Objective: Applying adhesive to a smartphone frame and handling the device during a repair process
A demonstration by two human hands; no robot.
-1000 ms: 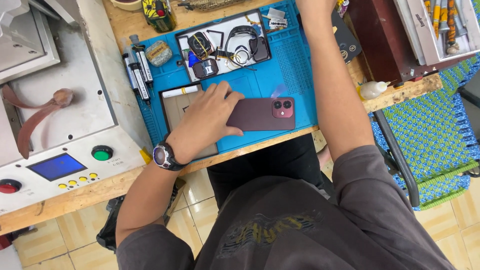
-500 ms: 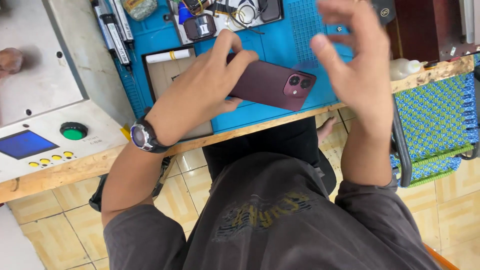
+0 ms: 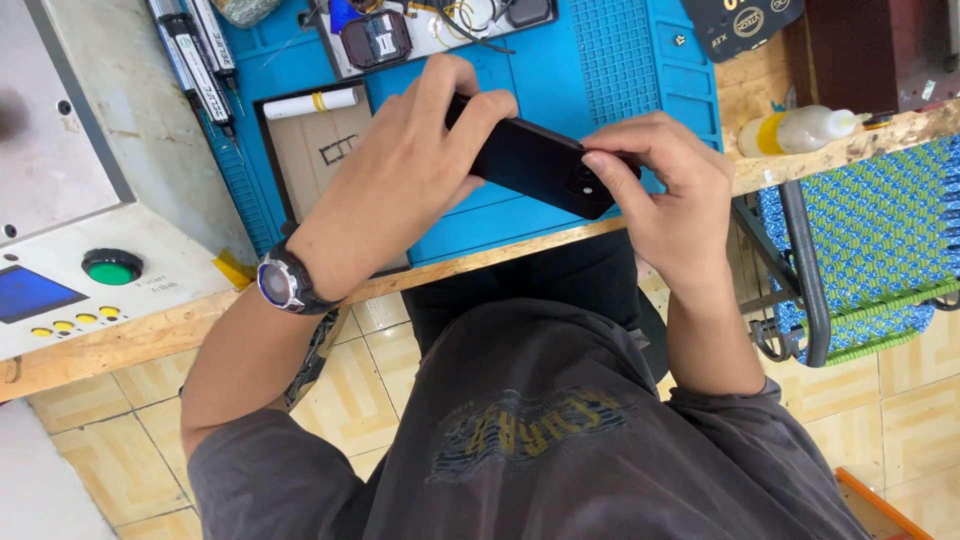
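Above the near edge of a blue work mat [image 3: 610,60], a dark phone [image 3: 530,165] is held off the surface between a person's two hands, its back and camera cluster facing up and its length slanting from far left to near right. The left hand [image 3: 400,185], a wristwatch [image 3: 280,282] on its wrist, grips the far-left end of the phone, fingers curled over the top edge. The right hand [image 3: 665,195] closes on the near-right end, thumb and fingertips pinching the corner beside the camera lenses. Under the hands the mat covers a wooden bench [image 3: 130,335]. A flat tan panel [image 3: 320,150] with a white roll [image 3: 310,102] at its far end lies on the mat just left of the left hand. Black-and-white tubes [image 3: 195,55] lie along the mat's left rim, and a tray of small parts [image 3: 420,30] sits at its far side. At left stands a grey machine [image 3: 70,200] with a green button [image 3: 111,267] and a blue screen [image 3: 30,292]. On the right a small plastic bottle [image 3: 800,128] lies at the bench edge, and beyond it stands a woven blue-and-green chair [image 3: 860,240] on a tiled floor [image 3: 900,420].
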